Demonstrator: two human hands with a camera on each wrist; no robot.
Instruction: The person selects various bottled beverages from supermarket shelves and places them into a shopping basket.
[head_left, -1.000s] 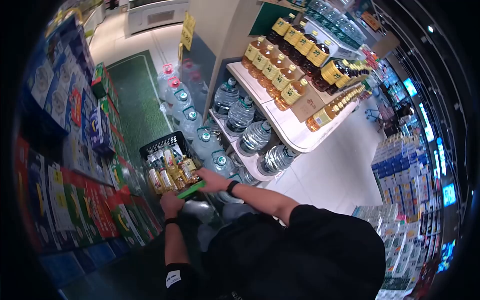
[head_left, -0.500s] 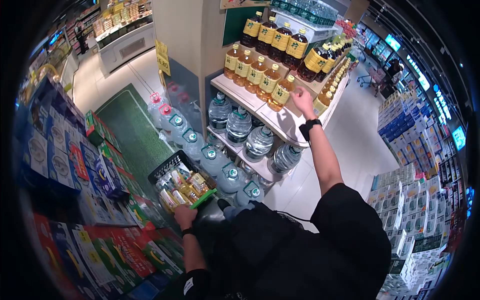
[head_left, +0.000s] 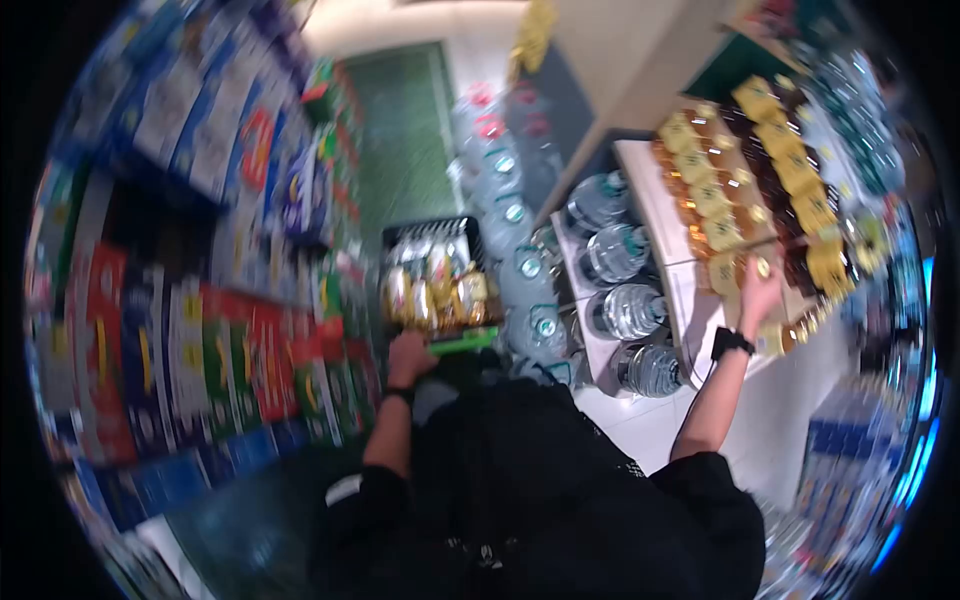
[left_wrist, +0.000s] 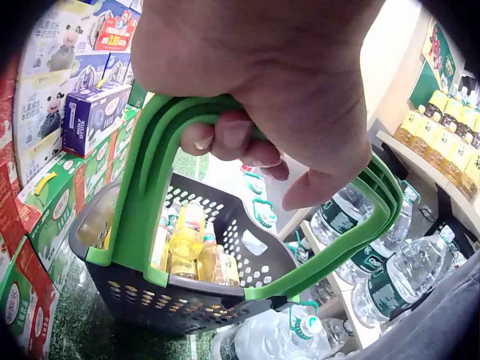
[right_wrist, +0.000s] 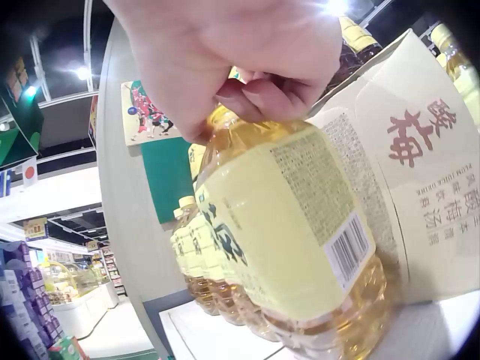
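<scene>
Gripping the bottle (right_wrist: 292, 225) is the right hand (right_wrist: 232, 52); left hand (left_wrist: 262, 75) clasps the basket handle (left_wrist: 142, 202).

Large water jugs (head_left: 610, 255) with teal caps are racked on the lower tiers of a white shelf (head_left: 685, 315), and more are stood on the floor beside a green mat (head_left: 405, 140). Rows of yellow-labelled amber bottles (head_left: 715, 190) are ranged on the upper tier, with darker bottles (head_left: 790, 170) behind them and a cardboard box (right_wrist: 420, 172) printed with red characters just beside them. Stacked red, green and blue cartons (head_left: 250, 350) are seen along the opposite side of the aisle.
</scene>
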